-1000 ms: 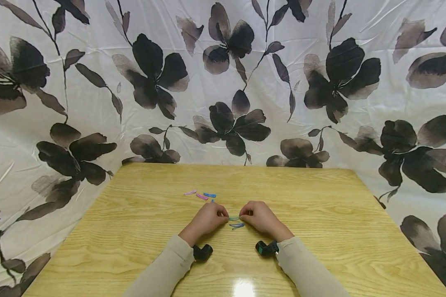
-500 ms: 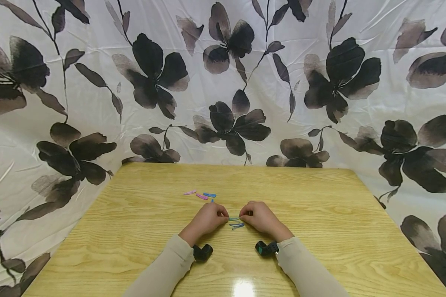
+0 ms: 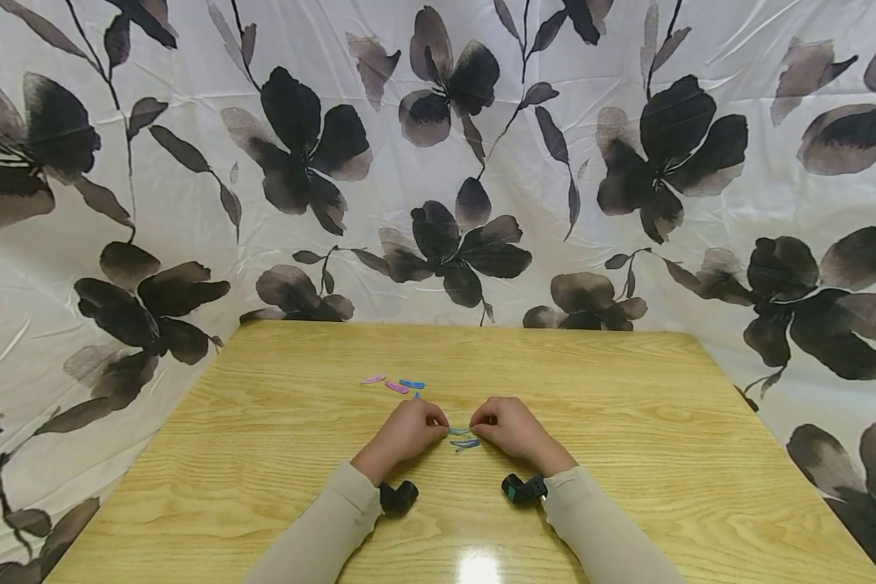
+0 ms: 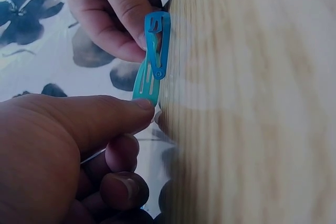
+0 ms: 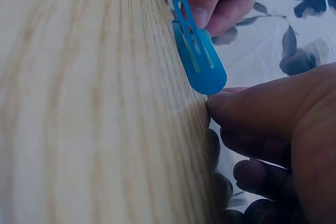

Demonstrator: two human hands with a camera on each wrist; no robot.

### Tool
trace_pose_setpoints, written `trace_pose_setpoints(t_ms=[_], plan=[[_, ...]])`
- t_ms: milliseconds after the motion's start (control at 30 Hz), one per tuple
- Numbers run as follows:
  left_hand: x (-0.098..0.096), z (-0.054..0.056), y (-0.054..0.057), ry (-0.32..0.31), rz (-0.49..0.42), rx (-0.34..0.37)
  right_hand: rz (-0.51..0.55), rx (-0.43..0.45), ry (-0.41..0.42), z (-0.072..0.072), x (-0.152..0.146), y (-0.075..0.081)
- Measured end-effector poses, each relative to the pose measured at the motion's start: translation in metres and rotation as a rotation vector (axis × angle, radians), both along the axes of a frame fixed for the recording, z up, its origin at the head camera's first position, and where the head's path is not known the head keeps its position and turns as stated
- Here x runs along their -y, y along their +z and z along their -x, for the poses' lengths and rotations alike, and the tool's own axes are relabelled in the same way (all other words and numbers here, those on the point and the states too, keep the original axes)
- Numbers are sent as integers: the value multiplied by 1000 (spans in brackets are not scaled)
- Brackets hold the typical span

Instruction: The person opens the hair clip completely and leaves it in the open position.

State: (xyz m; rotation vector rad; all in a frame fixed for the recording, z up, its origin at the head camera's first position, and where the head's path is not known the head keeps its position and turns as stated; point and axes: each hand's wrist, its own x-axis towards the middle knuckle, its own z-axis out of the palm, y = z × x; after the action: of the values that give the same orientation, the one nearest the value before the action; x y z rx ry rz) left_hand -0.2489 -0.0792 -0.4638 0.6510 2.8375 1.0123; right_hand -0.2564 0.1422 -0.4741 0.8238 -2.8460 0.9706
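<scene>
Between both hands, close to the tabletop, is a teal snap hair clip (image 3: 459, 431). The left hand (image 3: 411, 427) pinches its broad end between thumb and finger, as the left wrist view shows on the teal hair clip (image 4: 146, 85). The right hand (image 3: 509, 425) pinches the opposite end; its fingertips there are partly hidden. Just nearer the person lies an opened blue snap hair clip (image 3: 465, 444), which neither hand grips. In the right wrist view this blue hair clip (image 5: 207, 80) covers most of the teal one.
Past the left hand lie two pink hair clips (image 3: 373, 379) and a blue hair clip (image 3: 412, 384). Another blue piece (image 3: 418, 395) shows partly behind the left hand. The wooden table (image 3: 591, 389) ends at a floral curtain (image 3: 438, 162). Both wrists carry dark camera straps.
</scene>
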Motion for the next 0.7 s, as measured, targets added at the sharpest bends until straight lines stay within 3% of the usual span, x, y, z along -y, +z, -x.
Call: trace_pose_setpoints(t_ms=[367,700], plan=[[4,-2,3,46,0,21,13,0,1,-1,3,2],[9,2,6,67,-8,9,38,63,-20,-1,3,2]])
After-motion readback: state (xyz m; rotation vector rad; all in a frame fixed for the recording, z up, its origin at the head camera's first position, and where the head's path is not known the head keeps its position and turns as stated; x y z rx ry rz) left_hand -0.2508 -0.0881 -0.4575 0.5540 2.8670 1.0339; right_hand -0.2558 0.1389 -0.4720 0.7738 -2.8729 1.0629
